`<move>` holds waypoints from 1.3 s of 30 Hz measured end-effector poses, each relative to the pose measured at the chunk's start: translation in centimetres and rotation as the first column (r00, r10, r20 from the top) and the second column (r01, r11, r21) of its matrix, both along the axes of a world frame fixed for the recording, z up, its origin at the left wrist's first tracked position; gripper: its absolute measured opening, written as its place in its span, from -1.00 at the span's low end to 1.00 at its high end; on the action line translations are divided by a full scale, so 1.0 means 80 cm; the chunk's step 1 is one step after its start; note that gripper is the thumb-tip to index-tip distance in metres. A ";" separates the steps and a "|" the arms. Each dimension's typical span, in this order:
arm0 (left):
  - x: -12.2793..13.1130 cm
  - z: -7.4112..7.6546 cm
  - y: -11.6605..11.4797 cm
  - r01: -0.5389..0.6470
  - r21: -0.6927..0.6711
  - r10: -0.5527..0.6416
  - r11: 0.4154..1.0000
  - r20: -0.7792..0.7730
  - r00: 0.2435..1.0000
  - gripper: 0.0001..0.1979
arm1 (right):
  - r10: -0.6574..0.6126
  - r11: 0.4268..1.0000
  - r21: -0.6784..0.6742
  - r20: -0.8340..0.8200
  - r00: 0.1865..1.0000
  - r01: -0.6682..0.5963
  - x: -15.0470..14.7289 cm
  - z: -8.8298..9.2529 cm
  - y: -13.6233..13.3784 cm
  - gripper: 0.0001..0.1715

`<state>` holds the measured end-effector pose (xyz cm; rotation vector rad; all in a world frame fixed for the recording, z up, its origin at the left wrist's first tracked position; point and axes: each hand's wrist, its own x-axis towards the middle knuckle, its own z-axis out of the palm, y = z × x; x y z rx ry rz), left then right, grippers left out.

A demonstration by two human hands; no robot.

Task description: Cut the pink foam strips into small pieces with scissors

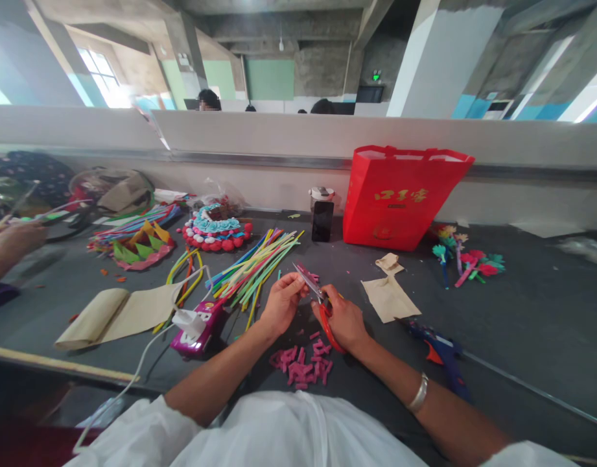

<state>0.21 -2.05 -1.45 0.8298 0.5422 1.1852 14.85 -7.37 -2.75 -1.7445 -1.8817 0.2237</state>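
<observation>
My right hand [344, 320] is closed round the red handles of a pair of scissors [312, 283]. Their blades point up and to the left, slightly apart, beside the fingertips of my left hand [283, 299]. Those left fingers are pinched together; what they hold is too small to make out. Pink material [312, 275] shows just beyond the blades, and I cannot tell whether it is held or lying on the table. Below my hands, several small cut pink pieces [303, 370] lie in a loose pile on the dark table [512, 324].
Left of my hands are pipe cleaners [259, 263], a purple power socket [198, 329] with its white cord, and rolled brown paper [96, 318]. A phone [322, 222] and a red bag [400, 201] stand behind. A glue gun [439, 353] lies right. Another person's hand [13, 250] is far left.
</observation>
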 end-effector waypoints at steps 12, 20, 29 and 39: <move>0.000 0.003 -0.003 0.009 -0.028 -0.009 1.000 -0.007 1.000 -0.87 | 0.017 1.000 0.002 -0.002 1.000 -0.017 0.001 0.001 0.000 -0.76; 0.001 0.004 -0.003 0.000 -0.041 0.000 0.999 0.001 1.000 -0.87 | 0.023 1.000 0.000 -0.020 1.000 -0.023 0.002 0.000 0.002 -0.78; 0.000 0.005 -0.004 0.019 -0.029 -0.019 0.999 0.001 1.000 -0.86 | 0.033 0.999 -0.003 -0.025 0.999 -0.033 0.003 -0.001 0.003 -0.76; -0.001 0.004 -0.003 0.010 -0.027 -0.010 1.000 0.012 1.000 -0.87 | 0.059 0.998 -0.032 -0.015 0.998 -0.060 0.004 0.005 0.001 -0.77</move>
